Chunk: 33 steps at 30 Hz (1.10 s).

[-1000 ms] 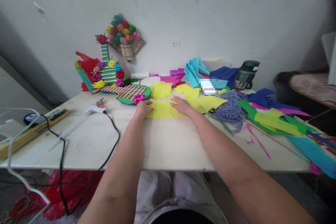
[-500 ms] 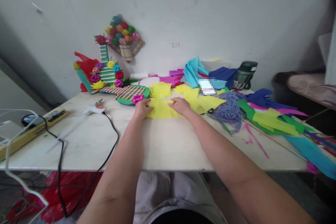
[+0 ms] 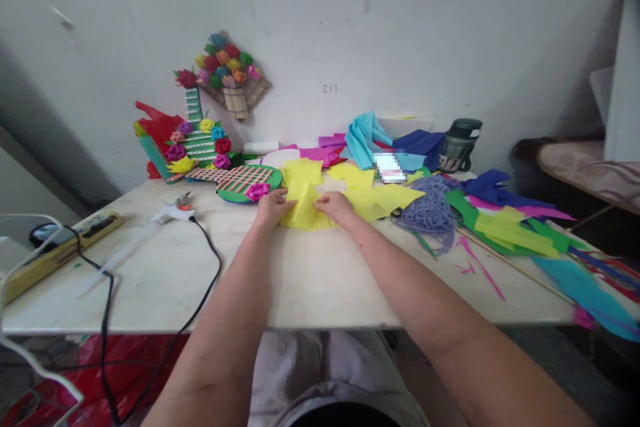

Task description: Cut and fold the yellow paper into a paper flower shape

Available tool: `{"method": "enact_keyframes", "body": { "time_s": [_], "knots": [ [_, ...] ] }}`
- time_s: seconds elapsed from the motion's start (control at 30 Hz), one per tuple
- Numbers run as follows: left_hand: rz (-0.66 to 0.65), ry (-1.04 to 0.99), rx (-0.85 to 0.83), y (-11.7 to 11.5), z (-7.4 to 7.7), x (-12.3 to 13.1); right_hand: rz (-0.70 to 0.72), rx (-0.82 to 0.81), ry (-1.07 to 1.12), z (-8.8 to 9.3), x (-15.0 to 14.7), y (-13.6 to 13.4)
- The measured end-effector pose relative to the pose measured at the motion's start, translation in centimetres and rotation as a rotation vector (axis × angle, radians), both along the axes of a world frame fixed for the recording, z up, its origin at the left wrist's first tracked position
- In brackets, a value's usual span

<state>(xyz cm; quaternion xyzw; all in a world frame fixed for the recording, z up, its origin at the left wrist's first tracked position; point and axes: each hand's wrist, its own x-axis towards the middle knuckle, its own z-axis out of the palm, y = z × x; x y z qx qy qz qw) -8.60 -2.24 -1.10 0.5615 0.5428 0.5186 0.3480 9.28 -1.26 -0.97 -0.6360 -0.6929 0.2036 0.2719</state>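
Observation:
A sheet of yellow crepe paper [image 3: 306, 208] lies on the table between my hands, bulging upward in its middle. My left hand [image 3: 273, 209] pinches its left edge, thumb and fingers close together. On the right side, my right hand [image 3: 334, 205] grips the same paper with curled fingers. Further yellow pieces [image 3: 353, 175] lie just behind and to the right. Beside my left hand rests a green guitar-shaped craft [image 3: 240, 180] crossed with thin sticks, with a magenta paper flower [image 3: 258, 191] on it.
A glue gun [image 3: 175, 210] with a black cord and a yellow power strip [image 3: 65, 250] lie at left. Purple yarn [image 3: 430, 207], a thin stick [image 3: 515, 265] and coloured paper scraps cover the right. A dark green bottle [image 3: 459, 145] stands behind. Paper-flower crafts [image 3: 227, 70] stand near the wall.
The yellow sheet, flat before, now rises in a fold between my hands. My right hand has drawn slightly inward toward my left, and its fingers have closed more tightly. The view has shifted slightly.

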Motion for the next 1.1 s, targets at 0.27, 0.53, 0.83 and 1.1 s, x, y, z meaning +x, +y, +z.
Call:
{"method": "enact_keyframes", "body": {
  "time_s": [0.27,0.53,0.83,1.1],
  "knots": [
    [0.032,0.069,-0.009,0.5,-0.7,0.3,-0.003,0.049,0.119,-0.2,0.1,0.1],
    [0.034,0.17,0.033,0.8,-1.2,1.4,0.035,0.026,0.244,-0.4,-0.4,0.5],
    [-0.033,0.116,-0.046,0.5,-1.0,1.9,-0.041,0.038,0.336,-0.7,-0.2,1.0],
    [-0.057,0.007,-0.047,0.0,-0.5,1.4,-0.101,0.085,0.429,-0.6,0.2,1.1]
  ]
}}
